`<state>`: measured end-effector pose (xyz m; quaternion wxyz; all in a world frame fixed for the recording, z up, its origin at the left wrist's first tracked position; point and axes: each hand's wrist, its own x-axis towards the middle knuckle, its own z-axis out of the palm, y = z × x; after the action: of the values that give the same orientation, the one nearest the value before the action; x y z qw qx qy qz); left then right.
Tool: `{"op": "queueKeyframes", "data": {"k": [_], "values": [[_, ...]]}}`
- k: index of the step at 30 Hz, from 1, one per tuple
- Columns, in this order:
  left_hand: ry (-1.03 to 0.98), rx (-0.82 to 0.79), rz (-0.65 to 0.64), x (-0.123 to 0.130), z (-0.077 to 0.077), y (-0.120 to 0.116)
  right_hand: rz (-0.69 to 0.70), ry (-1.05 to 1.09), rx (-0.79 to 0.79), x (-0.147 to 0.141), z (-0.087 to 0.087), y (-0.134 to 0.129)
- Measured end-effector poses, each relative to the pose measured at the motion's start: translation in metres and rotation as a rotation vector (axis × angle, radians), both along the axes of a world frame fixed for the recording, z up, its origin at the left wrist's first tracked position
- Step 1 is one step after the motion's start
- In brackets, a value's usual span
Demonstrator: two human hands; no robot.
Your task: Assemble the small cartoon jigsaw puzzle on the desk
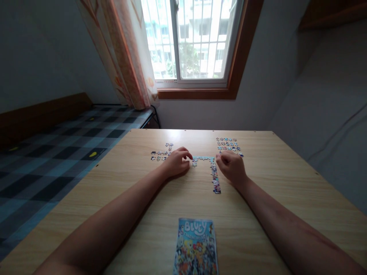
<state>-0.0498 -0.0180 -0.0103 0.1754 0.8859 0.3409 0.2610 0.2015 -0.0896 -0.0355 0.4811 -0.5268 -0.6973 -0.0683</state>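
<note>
A partly joined jigsaw puzzle (215,176) lies on the table, with a thin top row and a longer strip running down its right side. At the left end of the top row is my left hand (179,162), its fingers loosely curved and a gap showing under the index finger. That fingertip is at the puzzle's corner; whether it presses on it is unclear. My right hand (231,167) is closed like a fist beside the upper right corner. Its fingertips are tucked in, so anything inside is hidden. Loose puzzle pieces (157,157) lie left of my left hand.
More loose pieces (227,143) sit in rows behind my right hand. A picture sheet marked "Bluey" (196,246) lies at the near side of the wooden table (137,229). Left of it is a bed with a checked cover (57,152); a curtained window (200,42) is beyond.
</note>
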Motion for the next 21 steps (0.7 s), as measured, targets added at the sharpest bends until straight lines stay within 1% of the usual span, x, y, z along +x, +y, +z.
{"op": "queueKeyframes", "data": {"k": [2, 6, 8, 13, 17, 21], "values": [[0.011, 0.062, 0.035, 0.000, -0.003, 0.001, 0.026, -0.060, -0.012, -0.002, 0.002, -0.001], [0.024, 0.182, 0.103, 0.001, -0.011, 0.004, 0.154, -0.217, -0.034, -0.009, 0.008, -0.003], [0.049, 0.219, 0.116, 0.001, -0.014, 0.006, 0.180, -0.297, -0.074, -0.014, 0.010, -0.003], [0.123, 0.258, 0.115, 0.003, -0.018, 0.008, 0.211, -0.447, -0.258, -0.025, 0.017, 0.002], [0.153, 0.253, 0.116, 0.003, -0.019, 0.007, 0.190, -0.530, -0.410, -0.036, 0.030, 0.011], [0.163, 0.248, 0.103, 0.003, -0.020, 0.008, 0.172, -0.542, -0.516, -0.047, 0.043, 0.021]]}}
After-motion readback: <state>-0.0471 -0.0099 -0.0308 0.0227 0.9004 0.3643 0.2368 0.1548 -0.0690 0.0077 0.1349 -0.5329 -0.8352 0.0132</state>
